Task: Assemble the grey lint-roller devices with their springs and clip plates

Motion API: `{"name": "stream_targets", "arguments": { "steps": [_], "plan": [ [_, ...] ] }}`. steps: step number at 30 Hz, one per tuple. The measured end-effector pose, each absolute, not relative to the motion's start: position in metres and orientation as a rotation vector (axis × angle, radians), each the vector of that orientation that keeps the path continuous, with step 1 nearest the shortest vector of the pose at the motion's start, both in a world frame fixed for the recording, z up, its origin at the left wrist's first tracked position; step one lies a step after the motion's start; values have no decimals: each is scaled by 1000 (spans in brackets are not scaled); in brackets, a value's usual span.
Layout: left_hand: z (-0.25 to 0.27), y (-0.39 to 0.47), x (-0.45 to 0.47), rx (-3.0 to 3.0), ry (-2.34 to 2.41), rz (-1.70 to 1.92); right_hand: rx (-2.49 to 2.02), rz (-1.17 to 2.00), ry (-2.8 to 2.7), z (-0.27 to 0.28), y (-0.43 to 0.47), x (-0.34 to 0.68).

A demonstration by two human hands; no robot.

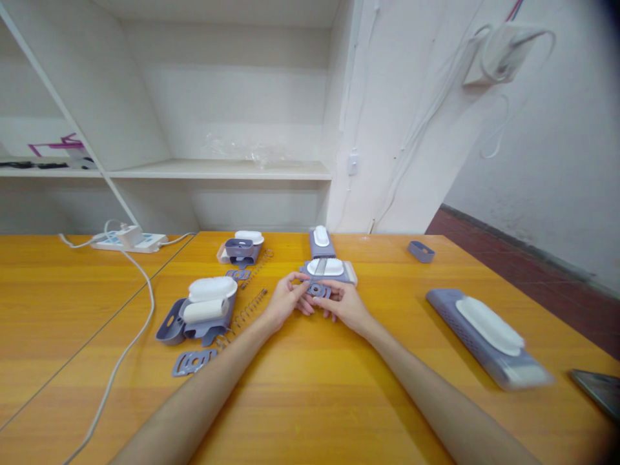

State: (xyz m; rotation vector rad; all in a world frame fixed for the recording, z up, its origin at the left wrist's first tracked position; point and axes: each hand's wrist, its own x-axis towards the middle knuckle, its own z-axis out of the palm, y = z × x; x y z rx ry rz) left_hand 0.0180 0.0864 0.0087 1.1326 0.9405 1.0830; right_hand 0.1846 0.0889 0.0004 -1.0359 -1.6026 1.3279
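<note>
Between my left hand [285, 301] and my right hand [347, 306], a small grey-purple slotted plate [317, 290] is pinched by its two ends, a little above the table. The fingers of both hands are closed on it. Just behind the plate lies a grey-purple housing [343, 276] with a white oval pad [325, 267] on top and a clear end piece. Farther back, a similar housing with a white pad [320, 236] lies lengthwise. The undersides of the fingers are partly hidden.
At left are two groups of parts: housings with white pads [213, 289], coil springs [248, 311], slotted plates [194, 362] and end caps [170, 323]. At right lie a larger housing [484, 336], a cap [421, 252] and a phone-like dark object [598, 391]. A power strip [150, 243] trails cable.
</note>
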Motion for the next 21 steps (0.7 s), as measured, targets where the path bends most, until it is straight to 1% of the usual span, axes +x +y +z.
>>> {"name": "stream_targets", "arguments": {
  "steps": [4, 11, 18, 21],
  "plan": [
    [6, 87, 18, 1239, 1019, 1107, -1042, 1316, -1585, -1, 89, 185],
    [6, 88, 19, 1210, 968, 1126, -1030, 1305, -1547, 1, 87, 184],
    [6, 87, 20, 1341, 998, 1081, -1016, 1219, -1535, 2, 86, 183],
    [6, 87, 19, 1297, 965, 1080, -1019, 1194, -1536, 1, 86, 183]
  ]
}}
